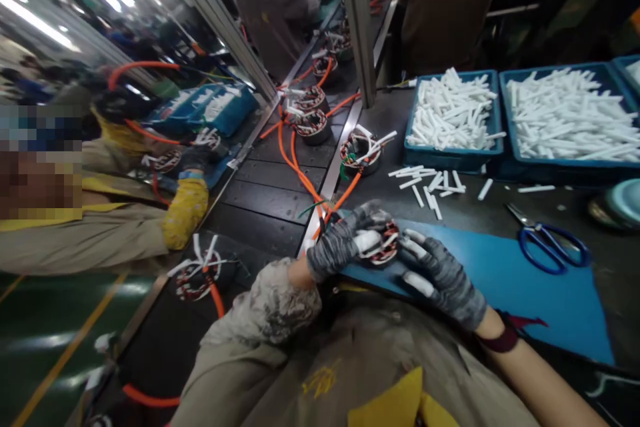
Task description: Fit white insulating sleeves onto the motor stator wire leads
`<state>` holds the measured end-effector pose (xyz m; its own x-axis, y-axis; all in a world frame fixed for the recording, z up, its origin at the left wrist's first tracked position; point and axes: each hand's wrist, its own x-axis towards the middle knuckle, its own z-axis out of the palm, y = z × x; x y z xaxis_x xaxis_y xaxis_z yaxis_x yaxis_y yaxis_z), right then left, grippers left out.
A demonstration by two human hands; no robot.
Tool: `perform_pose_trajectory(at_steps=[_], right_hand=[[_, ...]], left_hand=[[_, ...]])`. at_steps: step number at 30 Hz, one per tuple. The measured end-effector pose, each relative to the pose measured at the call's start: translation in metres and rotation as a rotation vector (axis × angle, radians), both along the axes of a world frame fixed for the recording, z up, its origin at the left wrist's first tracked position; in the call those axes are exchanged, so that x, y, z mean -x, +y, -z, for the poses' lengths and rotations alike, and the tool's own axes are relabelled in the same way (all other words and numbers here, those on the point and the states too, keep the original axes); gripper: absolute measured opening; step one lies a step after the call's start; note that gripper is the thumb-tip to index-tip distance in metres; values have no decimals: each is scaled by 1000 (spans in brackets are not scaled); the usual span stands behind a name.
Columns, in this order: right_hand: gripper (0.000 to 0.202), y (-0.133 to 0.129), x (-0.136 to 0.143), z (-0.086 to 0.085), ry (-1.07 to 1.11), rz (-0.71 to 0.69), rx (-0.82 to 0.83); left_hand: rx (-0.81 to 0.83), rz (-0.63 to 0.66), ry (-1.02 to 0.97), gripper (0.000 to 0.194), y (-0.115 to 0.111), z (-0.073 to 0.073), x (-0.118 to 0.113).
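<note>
In front of my body a motor stator [387,247] with red-brown copper windings and a white rim rests on a blue mat [500,280]. My left hand [347,240], in a grey knit glove with white fingertips, curls over its left and far side and grips it. My right hand [443,277], gloved alike, is at the stator's right edge, thumb and fingers apart; whether the fingertips touch the rim I cannot tell. Orange cable [345,190] runs beside my left hand toward another stator [361,150] with white sleeves sticking out. The glove hides much of the held stator.
Blue bins [455,157] of white tubes stand at the back right, with loose white tubes [434,181] before them. Blue-handled scissors [550,250] lie on the right. More stators [311,125] line the conveyor [260,190]. A co-worker's yellow sleeve [186,210] is at left.
</note>
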<state>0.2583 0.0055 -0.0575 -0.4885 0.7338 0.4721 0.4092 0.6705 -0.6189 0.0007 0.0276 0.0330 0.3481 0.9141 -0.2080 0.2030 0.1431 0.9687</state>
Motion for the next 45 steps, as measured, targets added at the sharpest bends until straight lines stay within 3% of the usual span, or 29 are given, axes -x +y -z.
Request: perform_pose_trajectory(at_steps=[3,7,10,14,18,21,27,32,36,41,45], right_hand=[[55,2,-11,2,-13,47,86],[49,8,-28,-8,-38,129,165],[53,17,-24,-17,-11,-11,83],[54,32,-3,-21,26,-231,5],[41,40,12,-25,76,-183,175],[38,44,15,-33,91,-123,305],[34,52,18,-41,82,-144,429],[32,55,22,-44,169,-161,557],[36,55,30,-45,65,-105,512],[35,50,40,-40,-223,19,284],[32,43,26,-41,-191,15,203]], left_hand=[[-301,189,162,58,14,0,1],[-637,288,465,50,30,17,14],[-748,447,604,49,35,27,17],[-801,672,779,41,37,21,12],[-806,560,986,41,34,8,11],[-748,479,1028,44,30,12,15],[-651,419,697,48,26,40,19],[-565,370,544,47,27,37,17],[-531,383,563,47,28,28,18],[-580,457,812,54,27,27,17],[-663,442,964,54,21,20,14]])
